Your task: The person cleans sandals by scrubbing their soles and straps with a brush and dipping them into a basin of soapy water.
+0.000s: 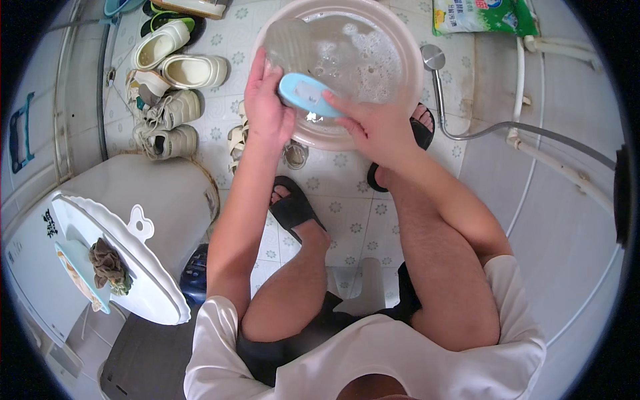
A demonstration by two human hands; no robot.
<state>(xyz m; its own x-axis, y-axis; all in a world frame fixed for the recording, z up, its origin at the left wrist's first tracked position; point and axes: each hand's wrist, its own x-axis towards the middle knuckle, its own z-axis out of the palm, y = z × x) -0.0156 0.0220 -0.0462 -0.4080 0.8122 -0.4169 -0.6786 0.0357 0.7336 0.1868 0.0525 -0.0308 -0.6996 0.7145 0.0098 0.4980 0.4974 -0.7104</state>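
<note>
A pale pink basin (414,75) of soapy, cloudy water stands on the floor before me. My left hand (268,102) holds a whitish, ribbed item (289,44), perhaps a shoe sole, over the basin's left rim. In my right hand (377,129) is a light blue brush (309,95), gripped at its near end. Its back faces up, and its far end lies close to my left thumb; the bristles are hidden. Foam floats on the water at the right of the basin.
Clogs (194,71) and sneakers (172,142) line the floor at left. A shower head (433,57) with its hose lies right of the basin, near a green detergent bag (482,17). At lower left a toilet (150,175) has a white lid-like board (145,280) over it.
</note>
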